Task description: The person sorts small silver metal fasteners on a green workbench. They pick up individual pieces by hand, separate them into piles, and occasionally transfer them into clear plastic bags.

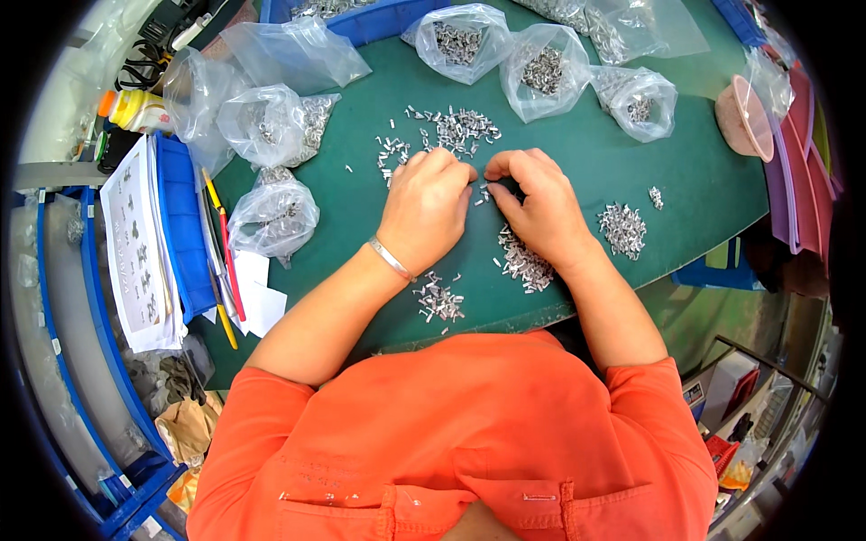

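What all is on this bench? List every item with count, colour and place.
table mat: one, dark green, under everything
metal clips: several loose piles, silver, around both hands
plastic bags: about eight, clear, holding clips, left side and far edge
blue tray: one, left edge
paper sheets: a stack, white, far left
pencils: a few, yellow and red, beside the tray
bowl: one, pink, right
bottle: one, yellow, upper left
bracelet: one, silver, left wrist
left hand: on clips, centre
right hand: pinching a clip, centre
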Demonstrator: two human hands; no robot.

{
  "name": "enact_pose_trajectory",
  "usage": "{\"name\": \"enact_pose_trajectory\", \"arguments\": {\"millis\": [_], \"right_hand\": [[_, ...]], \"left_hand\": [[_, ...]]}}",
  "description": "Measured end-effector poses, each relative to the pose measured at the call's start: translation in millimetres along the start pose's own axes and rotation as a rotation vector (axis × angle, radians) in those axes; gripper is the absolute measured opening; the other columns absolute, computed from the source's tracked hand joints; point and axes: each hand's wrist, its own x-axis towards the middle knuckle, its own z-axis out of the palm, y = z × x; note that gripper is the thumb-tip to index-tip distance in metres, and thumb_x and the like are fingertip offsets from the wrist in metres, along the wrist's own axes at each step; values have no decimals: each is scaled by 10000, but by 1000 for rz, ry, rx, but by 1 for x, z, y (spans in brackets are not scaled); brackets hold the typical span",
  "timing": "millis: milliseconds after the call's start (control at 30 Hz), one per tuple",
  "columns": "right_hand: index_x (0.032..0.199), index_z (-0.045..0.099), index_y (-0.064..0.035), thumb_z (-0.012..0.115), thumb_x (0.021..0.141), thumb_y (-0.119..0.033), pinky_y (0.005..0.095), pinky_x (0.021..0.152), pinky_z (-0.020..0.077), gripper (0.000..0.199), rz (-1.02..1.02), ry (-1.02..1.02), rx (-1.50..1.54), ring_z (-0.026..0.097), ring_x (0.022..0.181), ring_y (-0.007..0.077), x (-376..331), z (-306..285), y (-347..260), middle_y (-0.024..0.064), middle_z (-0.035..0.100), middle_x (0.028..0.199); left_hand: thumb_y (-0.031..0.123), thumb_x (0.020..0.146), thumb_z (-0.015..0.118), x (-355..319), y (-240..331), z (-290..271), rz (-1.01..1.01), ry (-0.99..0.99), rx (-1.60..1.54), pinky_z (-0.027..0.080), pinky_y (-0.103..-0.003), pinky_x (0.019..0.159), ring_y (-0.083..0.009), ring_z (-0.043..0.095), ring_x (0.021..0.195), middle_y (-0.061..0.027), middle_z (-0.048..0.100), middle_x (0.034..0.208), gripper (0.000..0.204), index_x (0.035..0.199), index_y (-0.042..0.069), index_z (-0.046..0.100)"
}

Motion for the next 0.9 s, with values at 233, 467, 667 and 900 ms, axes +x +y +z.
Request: {"name": "enact_pose_trajectory", "arguments": {"millis": [233, 467, 667, 900], "right_hand": [[924, 616, -79, 667, 765, -1, 414, 749, 471, 185, -28, -15, -9, 611, 843, 292, 4, 1, -2, 69, 656, 847], [935, 625, -35, 674, 781, 51, 385, 710, 501, 183, -29, 84, 58, 624, 812, 299, 4, -1, -12, 107, 656, 857], [968, 645, -12, 664, 822, 48, 336, 709, 526, 159, 37, 76, 166, 662, 797, 252, 4, -2, -15, 114, 677, 897], [929, 668, -5, 651, 824, 37, 285, 709, 511, 114, 175, 220, 134, 647, 765, 176, 1, -32, -2, 88, 685, 863]], "left_hand": [[41, 710, 725, 3, -3, 13, 63, 60, 53, 458, -421, 690, -300, 570, 786, -85, 559, 807, 143, 812, 60, 627], [6, 731, 691, 4, -1, 8, 90, 122, -74, 475, -416, 708, -318, 587, 792, -111, 588, 821, 127, 773, 26, 572], [-32, 718, 701, 0, -4, -4, 57, 171, -151, 515, -385, 678, -308, 622, 733, -115, 619, 781, 146, 803, 21, 594], [49, 822, 716, 5, -56, -118, -176, 585, 323, 503, -270, 669, -140, 621, 707, -35, 689, 834, 114, 935, 36, 714]]}}
